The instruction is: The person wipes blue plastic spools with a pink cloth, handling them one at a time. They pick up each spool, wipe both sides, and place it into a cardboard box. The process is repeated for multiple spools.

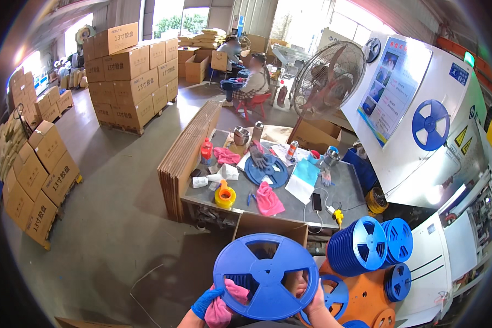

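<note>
A large blue plastic reel [265, 276] with cut-out spokes is held flat in front of me. My left hand [206, 302], in a blue glove, grips a pink cloth [224, 303] pressed against the reel's lower left rim. My right hand [310, 303], bare, holds the reel's lower right rim with the fingers curled under it. Both forearms enter from the bottom edge.
To the right, stacks of blue reels [361, 246] stand on an orange stand [366, 298]. Ahead is a grey worktable [290, 205] with a blue reel, pink cloths, yellow tape, bottles and a phone. Cardboard boxes [131, 76], a floor fan [328, 79], a white machine [421, 126] and seated people surround it.
</note>
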`<state>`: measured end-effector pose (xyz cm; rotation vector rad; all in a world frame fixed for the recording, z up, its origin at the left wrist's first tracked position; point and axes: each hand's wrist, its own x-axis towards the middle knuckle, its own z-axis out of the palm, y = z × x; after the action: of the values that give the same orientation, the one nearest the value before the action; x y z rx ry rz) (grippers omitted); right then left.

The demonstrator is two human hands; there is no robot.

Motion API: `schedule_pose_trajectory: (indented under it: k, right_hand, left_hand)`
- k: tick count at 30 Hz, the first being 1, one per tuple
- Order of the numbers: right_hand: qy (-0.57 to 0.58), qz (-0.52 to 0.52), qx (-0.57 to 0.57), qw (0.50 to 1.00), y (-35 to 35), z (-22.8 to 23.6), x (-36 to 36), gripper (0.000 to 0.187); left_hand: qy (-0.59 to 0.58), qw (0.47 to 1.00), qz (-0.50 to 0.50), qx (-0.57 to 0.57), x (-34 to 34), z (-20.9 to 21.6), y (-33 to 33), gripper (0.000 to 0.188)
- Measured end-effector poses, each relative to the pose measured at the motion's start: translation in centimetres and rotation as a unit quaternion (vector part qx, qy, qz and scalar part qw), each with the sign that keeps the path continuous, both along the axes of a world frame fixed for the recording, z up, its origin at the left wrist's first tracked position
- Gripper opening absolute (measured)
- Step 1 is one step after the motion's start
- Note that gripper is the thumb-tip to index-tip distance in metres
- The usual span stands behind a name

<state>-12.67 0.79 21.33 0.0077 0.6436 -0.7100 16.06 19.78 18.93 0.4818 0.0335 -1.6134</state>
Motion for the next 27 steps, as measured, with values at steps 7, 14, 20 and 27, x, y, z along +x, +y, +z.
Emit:
schedule_pose_trajectory:
  k: [7, 14, 20, 27]
  right_hand:
    - [0.336, 0.012, -0.077, 0.939, 0.5, -9.5, -3.6, 0.052]
    - [0.335, 0.126, -0.073, 0.931, -0.3, -15.2, -6.4, 0.061]
    - [0.397, 0.310, -0.069, 0.861, 2.5, -16.1, -2.6, 0.043]
    - [0.479, 0.458, -0.232, 0.712, -1.1, -33.6, 1.7, 0.035]
  left_hand:
    - [-0.098, 0.992, 0.035, -0.070, -0.1, 1.4, -0.8, 0.024]
    - [-0.254, 0.964, -0.071, 0.025, 0.6, 3.0, -2.6, 0.029]
    - [-0.510, 0.789, -0.140, 0.313, -5.3, -1.7, 1.5, 0.041]
    - [-0.354, 0.839, -0.129, 0.392, -9.1, -0.8, 6.3, 0.034]
